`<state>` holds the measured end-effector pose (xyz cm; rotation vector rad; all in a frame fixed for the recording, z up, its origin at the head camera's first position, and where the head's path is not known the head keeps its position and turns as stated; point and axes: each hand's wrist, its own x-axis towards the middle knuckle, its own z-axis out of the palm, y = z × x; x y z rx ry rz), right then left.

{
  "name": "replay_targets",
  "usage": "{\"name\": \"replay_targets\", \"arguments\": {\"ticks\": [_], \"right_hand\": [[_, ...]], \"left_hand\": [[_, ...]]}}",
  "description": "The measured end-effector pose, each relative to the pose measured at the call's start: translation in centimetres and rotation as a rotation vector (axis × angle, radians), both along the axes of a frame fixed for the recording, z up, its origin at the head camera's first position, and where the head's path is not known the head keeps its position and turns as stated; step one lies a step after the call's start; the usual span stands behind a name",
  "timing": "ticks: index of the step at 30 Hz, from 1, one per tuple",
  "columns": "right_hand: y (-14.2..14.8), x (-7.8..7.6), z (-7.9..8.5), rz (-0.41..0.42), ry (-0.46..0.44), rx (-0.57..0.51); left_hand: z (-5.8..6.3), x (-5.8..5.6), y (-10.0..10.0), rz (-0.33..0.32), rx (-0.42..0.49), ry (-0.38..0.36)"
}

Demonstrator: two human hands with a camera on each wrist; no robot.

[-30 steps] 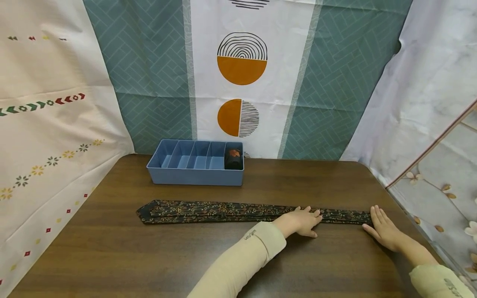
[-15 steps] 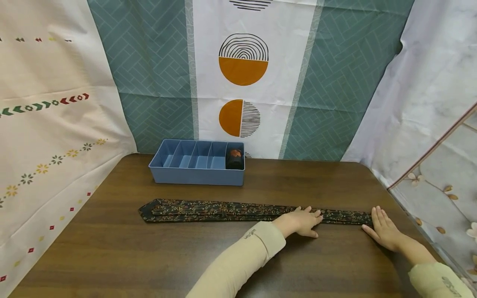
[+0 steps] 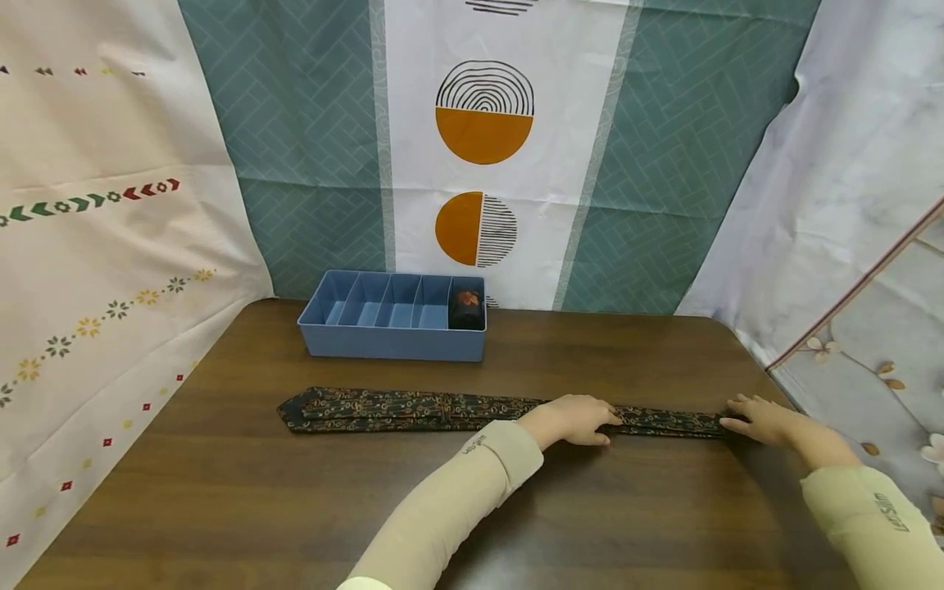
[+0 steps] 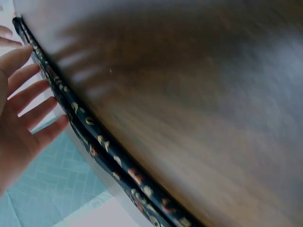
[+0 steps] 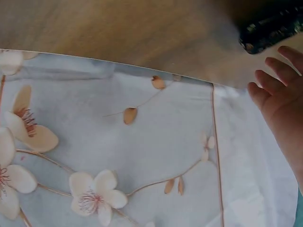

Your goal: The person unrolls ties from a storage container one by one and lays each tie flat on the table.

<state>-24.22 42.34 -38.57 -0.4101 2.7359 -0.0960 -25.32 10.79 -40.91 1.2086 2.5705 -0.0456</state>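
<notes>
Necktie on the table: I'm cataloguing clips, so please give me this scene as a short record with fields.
Main item: dark patterned necktie, stretched out across the brown table
Broad end: toward the person's left
Left hand: at the necktie's narrower part, fingers spread
Right hand: at the narrow end; whether it grips is unclear
Container: blue box with five compartments, beyond the necktie
Contents: dark item with an orange motif, rightmost compartment
Backdrop: patterned fabric
</notes>
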Motion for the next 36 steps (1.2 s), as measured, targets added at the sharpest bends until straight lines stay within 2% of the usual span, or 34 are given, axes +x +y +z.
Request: {"name": "replay_targets", "arguments": {"ticks": [4, 7, 10, 20, 28, 36], "right_hand": [[-0.6, -0.7, 0.7, 0.058, 0.028, -0.034], [-1.3, -1.0, 0.9, 0.064, 0.026, -0.064], [-2.1, -1.4, 0.8, 0.075, 0.031, -0.097], [-4.0, -2.2, 0.3, 0.139, 0.142, -0.152], [-5.2, -2.6, -0.2, 0.188, 0.195, -0.188], [-7.7, -3.4, 0.5, 0.242, 0.210, -0.181]], "left_hand": [[0.2, -0.2, -0.7, -0.012, 0.035, 0.037], [0.5, -0.3, -1.2, -0.021, 0.057, 0.061], [0.6, -0.4, -1.8, -0.025, 0.069, 0.076], [0.7, -1.2, -5.0, -0.002, 0.119, 0.104], [0.8, -1.5, -7.6, 0.036, 0.142, 0.118], [1.0, -1.8, -10.9, 0.101, 0.167, 0.164]]}}
